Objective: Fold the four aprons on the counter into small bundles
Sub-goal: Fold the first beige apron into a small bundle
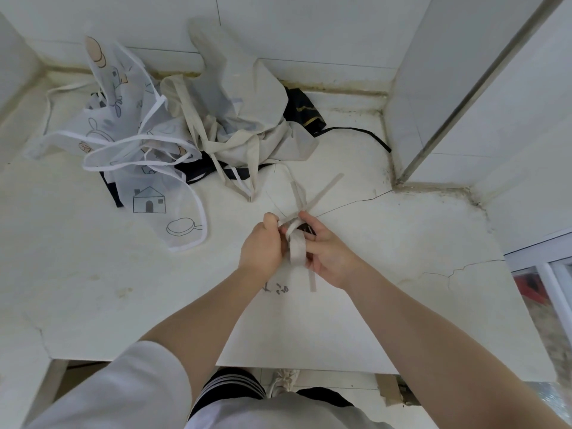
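Note:
My left hand and my right hand meet over the middle of the white counter. Between them is a small grey bundle wrapped in its own straps. Both hands pinch the straps, whose loose ends stick out up-right and down. A heap of aprons lies at the back: a sheer white printed apron on the left, a beige apron in the middle, and a black apron partly hidden under them.
Tiled walls close the counter at the back and right, with a metal strip in the right corner. Cracks run across the counter top. The counter's front edge is near my body; floor and a shoe show below.

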Tool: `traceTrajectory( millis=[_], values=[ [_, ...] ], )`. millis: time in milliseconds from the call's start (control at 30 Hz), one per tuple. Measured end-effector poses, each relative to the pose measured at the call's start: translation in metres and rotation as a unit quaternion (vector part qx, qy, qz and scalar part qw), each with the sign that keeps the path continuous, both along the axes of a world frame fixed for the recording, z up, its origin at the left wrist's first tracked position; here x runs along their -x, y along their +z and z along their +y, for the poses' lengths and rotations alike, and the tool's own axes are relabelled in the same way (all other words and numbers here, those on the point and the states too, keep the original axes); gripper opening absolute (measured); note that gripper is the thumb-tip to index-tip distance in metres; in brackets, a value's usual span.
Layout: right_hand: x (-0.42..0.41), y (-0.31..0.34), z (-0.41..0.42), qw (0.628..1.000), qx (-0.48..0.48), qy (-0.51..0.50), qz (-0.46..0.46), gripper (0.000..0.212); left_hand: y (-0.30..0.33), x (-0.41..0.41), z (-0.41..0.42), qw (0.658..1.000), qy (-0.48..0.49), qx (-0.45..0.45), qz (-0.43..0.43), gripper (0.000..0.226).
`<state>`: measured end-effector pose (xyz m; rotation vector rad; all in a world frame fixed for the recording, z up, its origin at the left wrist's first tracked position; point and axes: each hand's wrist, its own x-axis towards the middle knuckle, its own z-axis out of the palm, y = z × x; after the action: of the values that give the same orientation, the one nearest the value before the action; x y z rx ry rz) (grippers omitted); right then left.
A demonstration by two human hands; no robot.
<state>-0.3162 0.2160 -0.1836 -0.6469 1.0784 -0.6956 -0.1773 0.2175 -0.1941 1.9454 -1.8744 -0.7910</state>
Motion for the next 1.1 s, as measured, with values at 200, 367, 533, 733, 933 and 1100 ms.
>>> traceTrajectory(
  millis=[200,367,533,733,933,1100],
  values=[
    [-0.021,0.010,-0.001,0.969,0.116,0.060,0.208,0.060,0.004,-0.003,0.002,1.000,0.001,-0.028,0.011,0.023],
    [-0.020,0.041,-0.015,0.895,0.144,0.237,0.349,0.031,0.003,-0.020,0.005,0.995,-0.044,-0.027,0.083,0.012],
    [-0.001,0.083,-0.048,0.790,0.197,0.287,0.505,0.030,0.007,-0.019,0.004,0.996,-0.082,-0.036,0.010,0.014],
    [0.036,0.099,-0.080,0.968,0.029,-0.172,0.177,0.016,0.001,-0.020,0.000,0.996,-0.076,-0.043,-0.005,0.008],
    [0.034,0.046,-0.044,0.903,0.159,-0.016,0.399,0.052,0.001,-0.021,0.003,0.994,-0.038,-0.058,0.083,0.006],
    [0.015,0.028,-0.024,0.751,0.337,0.296,0.485,0.026,0.002,-0.017,0.002,0.984,0.015,-0.073,0.159,0.016]
  ],
)
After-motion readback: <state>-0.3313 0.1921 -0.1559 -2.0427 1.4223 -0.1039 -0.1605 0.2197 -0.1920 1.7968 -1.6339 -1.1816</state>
